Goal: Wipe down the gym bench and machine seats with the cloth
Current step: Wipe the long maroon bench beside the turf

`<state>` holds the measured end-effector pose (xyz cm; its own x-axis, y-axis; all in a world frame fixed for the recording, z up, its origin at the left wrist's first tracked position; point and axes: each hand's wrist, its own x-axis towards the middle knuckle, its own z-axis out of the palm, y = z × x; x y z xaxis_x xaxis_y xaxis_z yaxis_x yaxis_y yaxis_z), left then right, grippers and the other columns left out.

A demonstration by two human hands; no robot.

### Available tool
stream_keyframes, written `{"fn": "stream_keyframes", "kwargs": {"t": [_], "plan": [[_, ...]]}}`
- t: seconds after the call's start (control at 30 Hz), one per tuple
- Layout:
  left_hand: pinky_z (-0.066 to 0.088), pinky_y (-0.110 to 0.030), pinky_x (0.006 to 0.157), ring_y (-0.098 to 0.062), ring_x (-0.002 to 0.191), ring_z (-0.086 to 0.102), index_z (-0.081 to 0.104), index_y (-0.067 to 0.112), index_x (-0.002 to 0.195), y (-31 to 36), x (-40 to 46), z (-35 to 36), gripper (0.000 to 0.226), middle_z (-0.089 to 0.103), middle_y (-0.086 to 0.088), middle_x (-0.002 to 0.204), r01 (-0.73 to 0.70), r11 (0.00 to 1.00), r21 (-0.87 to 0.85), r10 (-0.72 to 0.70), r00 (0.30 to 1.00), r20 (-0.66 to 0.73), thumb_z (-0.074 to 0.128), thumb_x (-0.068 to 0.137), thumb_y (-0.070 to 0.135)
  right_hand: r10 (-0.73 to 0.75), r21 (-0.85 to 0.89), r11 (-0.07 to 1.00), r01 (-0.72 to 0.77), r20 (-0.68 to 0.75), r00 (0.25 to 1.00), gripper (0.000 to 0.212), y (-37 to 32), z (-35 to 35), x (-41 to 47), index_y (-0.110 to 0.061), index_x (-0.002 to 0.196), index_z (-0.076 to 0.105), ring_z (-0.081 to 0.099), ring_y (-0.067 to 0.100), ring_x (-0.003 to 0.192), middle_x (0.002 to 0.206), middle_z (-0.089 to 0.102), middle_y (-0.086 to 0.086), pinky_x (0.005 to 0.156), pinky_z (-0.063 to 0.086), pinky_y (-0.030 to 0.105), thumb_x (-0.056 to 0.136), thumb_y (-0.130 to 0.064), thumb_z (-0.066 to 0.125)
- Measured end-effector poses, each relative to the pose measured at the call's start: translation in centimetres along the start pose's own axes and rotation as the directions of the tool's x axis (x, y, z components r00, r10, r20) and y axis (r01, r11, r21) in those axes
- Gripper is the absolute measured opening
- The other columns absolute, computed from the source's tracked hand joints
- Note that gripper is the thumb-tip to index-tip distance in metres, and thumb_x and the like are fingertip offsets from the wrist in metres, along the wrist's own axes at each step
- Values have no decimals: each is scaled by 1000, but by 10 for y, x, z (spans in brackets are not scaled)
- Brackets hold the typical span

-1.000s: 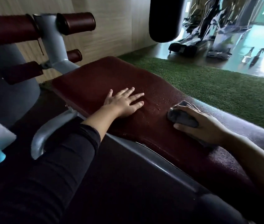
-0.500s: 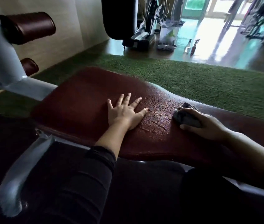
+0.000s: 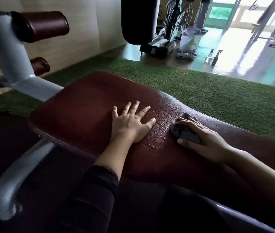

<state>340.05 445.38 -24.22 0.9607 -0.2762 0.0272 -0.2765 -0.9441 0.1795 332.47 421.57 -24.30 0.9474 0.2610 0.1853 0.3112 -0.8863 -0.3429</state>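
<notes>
A dark red padded gym bench (image 3: 83,105) runs across the middle of the view, with wet droplets and streaks between my hands. My left hand (image 3: 131,123) lies flat on the pad, fingers spread and straight. To its right, my right hand (image 3: 204,140) holds a bunched grey cloth (image 3: 183,132) down on the pad, fingers over its top and thumb along its near side.
The bench's grey metal frame (image 3: 14,52) with red roller pads (image 3: 44,26) stands at the left. A curved grey leg (image 3: 17,179) lies lower left. Green turf (image 3: 217,91) lies beyond the bench. A black punching bag (image 3: 138,19), other machines and two spray bottles (image 3: 213,56) stand further back.
The view has swung to the right and slightly closer. Both hands stay on the pad; the right hand with the cloth has shifted only slightly, and wet streaks show between the hands.
</notes>
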Motion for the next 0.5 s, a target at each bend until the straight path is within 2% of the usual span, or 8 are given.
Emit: {"fn": "stream_keyframes", "kwargs": {"t": [0.07, 0.13, 0.23, 0.33, 0.4, 0.5], "plan": [[-8, -53, 116, -9, 148, -7, 7, 55, 147, 0, 1, 0, 61, -4, 14, 162, 15, 1000, 2, -15, 1000, 18, 18, 90, 73, -44, 3, 999, 44, -3, 999, 65, 1, 1, 7, -45, 135, 38, 1, -30, 126, 132, 23, -43, 98, 1, -6, 75, -67, 51], [-7, -52, 117, -8, 148, -7, 6, 56, 146, 0, 1, -1, 60, -4, 14, 161, 27, 999, 18, -28, 999, 36, 18, 90, 73, -90, 12, 996, 90, -2, 996, 63, 0, 2, 14, -44, 134, 39, 3, -34, 122, 130, 27, -42, 96, 2, -7, 78, -68, 51], [-7, -50, 117, -7, 148, -6, 7, 57, 146, 1, 2, -3, 59, -3, 16, 161, 41, 999, 14, -41, 998, 45, 19, 90, 73, -150, 19, 988, 150, -2, 989, 67, 0, 2, 26, -38, 136, 41, 22, -19, 127, 134, 38, -31, 98, 7, -5, 79, -74, 50], [-8, -48, 117, -5, 147, -6, 9, 57, 146, 1, 2, -3, 59, -2, 18, 161, 62, 998, -8, -62, 997, 50, 21, 90, 73, -184, 44, 982, 185, -26, 983, 67, 3, 5, 33, -35, 135, 44, 24, -20, 124, 131, 40, -29, 102, 10, -2, 79, -73, 50], [-8, -47, 117, -4, 147, -5, 10, 57, 146, 1, 2, -3, 60, -1, 19, 161, 71, 997, -11, -70, 996, 46, 22, 90, 73, -214, 50, 975, 216, -51, 976, 70, 6, 8, 35, -32, 135, 45, 23, -23, 124, 132, 41, -28, 107, 12, 4, 78, -73, 47], [-6, -45, 117, -3, 147, -4, 11, 55, 146, 1, 5, -1, 58, 0, 20, 160, 92, 996, -24, -91, 996, 25, 23, 91, 70, -243, 46, 969, 244, -26, 970, 73, 12, 10, 36, -37, 138, 39, 32, -3, 132, 136, 43, -22, 112, 26, 23, 77, -76, 42]]}}
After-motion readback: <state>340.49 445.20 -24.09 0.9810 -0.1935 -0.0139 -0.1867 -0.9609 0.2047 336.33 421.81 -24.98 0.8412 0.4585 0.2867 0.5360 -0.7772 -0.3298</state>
